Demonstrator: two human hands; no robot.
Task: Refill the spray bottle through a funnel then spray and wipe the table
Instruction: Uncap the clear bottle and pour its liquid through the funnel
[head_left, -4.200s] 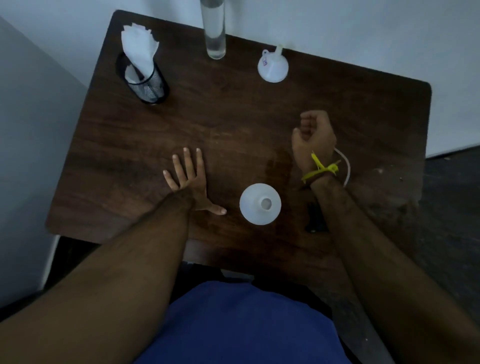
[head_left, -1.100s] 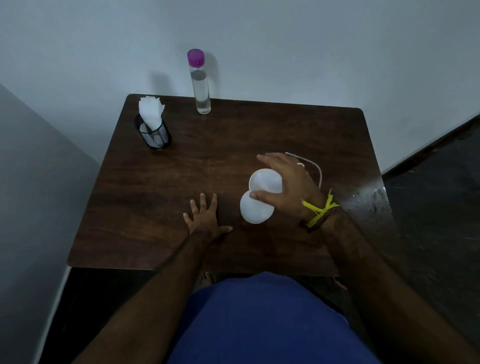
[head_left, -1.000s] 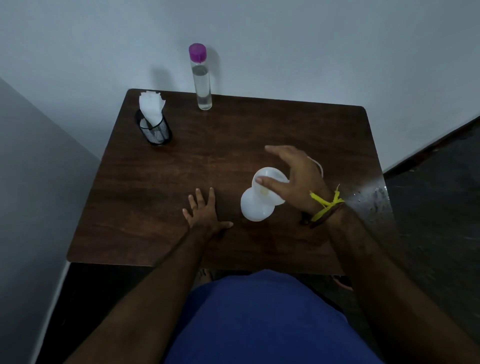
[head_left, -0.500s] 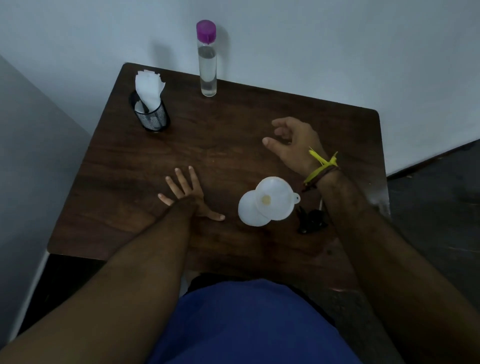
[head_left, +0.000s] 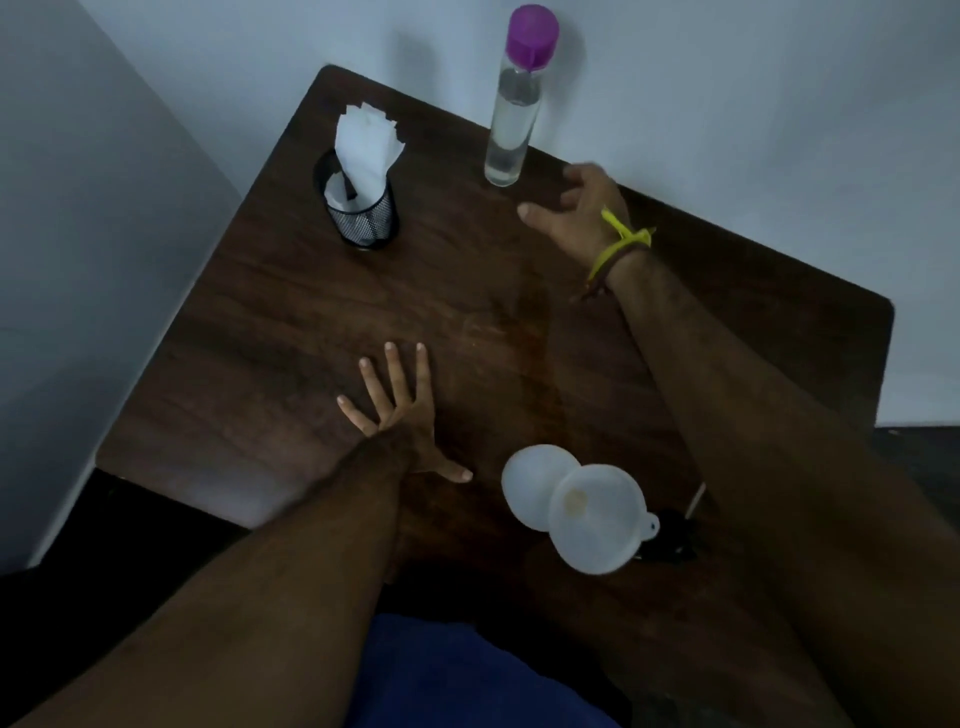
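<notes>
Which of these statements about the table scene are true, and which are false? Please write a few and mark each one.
1. The right hand grips the clear bottle. False: it is open beside the bottle, with a gap between them.
2. The left hand lies flat on the table with fingers spread. True.
3. The bottle's purple cap is on. True.
4. The funnel stands at the far edge near the wall. False: it is at the near side, on top of the white spray bottle.
5. The black mesh cup holds white tissues. True.
</notes>
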